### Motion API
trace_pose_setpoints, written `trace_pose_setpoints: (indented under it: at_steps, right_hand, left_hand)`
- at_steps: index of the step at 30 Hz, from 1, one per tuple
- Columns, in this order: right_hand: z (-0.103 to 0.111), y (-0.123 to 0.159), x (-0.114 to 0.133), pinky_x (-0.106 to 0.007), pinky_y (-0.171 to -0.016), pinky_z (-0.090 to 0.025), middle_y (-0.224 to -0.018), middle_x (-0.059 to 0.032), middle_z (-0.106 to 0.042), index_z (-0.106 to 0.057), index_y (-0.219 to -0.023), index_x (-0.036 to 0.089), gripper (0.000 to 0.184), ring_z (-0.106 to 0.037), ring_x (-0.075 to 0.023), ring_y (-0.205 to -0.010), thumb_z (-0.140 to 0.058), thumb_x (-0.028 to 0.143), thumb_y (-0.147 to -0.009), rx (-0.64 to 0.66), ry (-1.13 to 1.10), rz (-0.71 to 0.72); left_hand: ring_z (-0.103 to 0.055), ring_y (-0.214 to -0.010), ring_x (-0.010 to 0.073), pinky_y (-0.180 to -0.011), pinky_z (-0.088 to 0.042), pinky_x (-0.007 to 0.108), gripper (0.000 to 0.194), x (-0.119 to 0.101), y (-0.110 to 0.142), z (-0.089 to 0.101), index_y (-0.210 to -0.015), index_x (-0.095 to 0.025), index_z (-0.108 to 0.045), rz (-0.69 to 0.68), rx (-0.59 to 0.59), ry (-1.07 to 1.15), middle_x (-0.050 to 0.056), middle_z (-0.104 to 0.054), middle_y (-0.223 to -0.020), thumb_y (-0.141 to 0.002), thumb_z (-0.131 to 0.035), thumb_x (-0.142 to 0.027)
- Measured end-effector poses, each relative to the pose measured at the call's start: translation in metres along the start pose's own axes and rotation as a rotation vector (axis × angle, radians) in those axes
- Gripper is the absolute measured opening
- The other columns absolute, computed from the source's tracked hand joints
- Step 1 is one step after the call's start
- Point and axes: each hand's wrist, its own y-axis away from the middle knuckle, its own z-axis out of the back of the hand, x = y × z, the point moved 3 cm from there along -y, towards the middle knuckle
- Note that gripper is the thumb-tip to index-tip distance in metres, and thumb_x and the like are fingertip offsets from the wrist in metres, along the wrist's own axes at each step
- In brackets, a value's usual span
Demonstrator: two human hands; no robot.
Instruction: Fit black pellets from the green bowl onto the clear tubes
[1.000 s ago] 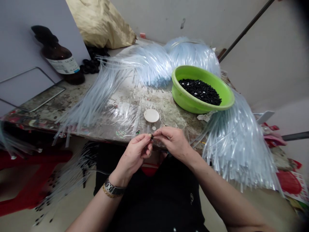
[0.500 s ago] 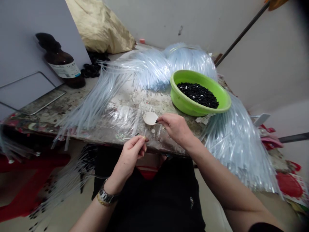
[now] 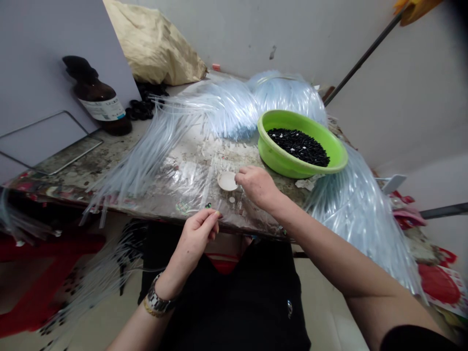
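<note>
My right hand (image 3: pixel 256 184) reaches over the table (image 3: pixel 73 168) with its fingers pinched together at the edge of a small white dish (image 3: pixel 226 181); what it pinches is too small to make out. My left hand (image 3: pixel 199 233) stays at the table's near edge, thumb and fingers pressed on a thin clear tube that trails down to the left. A green bowl (image 3: pixel 285 165) full of small black pieces (image 3: pixel 298 145) stands just right of the dish. Bundles of clear tubes (image 3: pixel 226 109) lie across the table.
A brown bottle (image 3: pixel 100 105) with a white label stands at the back left beside a flat tray (image 3: pixel 47 141). A tan sack (image 3: pixel 157 48) leans on the wall. More tubes (image 3: pixel 365 214) hang off the right side. A red stool (image 3: pixel 40 273) stands at the lower left.
My hands have come apart: the right hand has gone forward from the left hand to the white dish. The left hand has sunk slightly at the table edge.
</note>
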Motion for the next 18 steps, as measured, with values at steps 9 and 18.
trace_pose_setpoints:
  at_steps: [9, 18]
  right_hand:
    - [0.007, -0.005, 0.014, -0.032, -0.069, -0.035, -0.091, -0.0121, -0.068, -0.071, -0.091, 0.012, 0.018, -0.059, -0.0222, -0.085, -0.054, 0.016, -0.092, -0.001, -0.042, 0.099]
    - [0.039, 0.009, 0.0, -0.029, -0.073, -0.038, -0.086, -0.007, -0.068, -0.073, -0.088, 0.015, 0.021, -0.057, -0.0181, -0.082, -0.053, 0.017, -0.095, -0.375, -0.234, 0.025]
  left_hand:
    - [-0.044, -0.049, 0.0075, -0.043, -0.028, 0.016, 0.026, -0.001, 0.0, -0.001, -0.072, -0.017, -0.061, 0.003, 0.01, 0.004, -0.003, -0.053, -0.056, -0.079, -0.064, -0.041]
    - [-0.043, -0.047, 0.0078, -0.041, -0.027, 0.016, 0.026, -0.001, -0.003, -0.001, -0.075, -0.016, -0.062, 0.009, -0.001, 0.053, -0.003, -0.052, -0.055, -0.078, -0.065, -0.041]
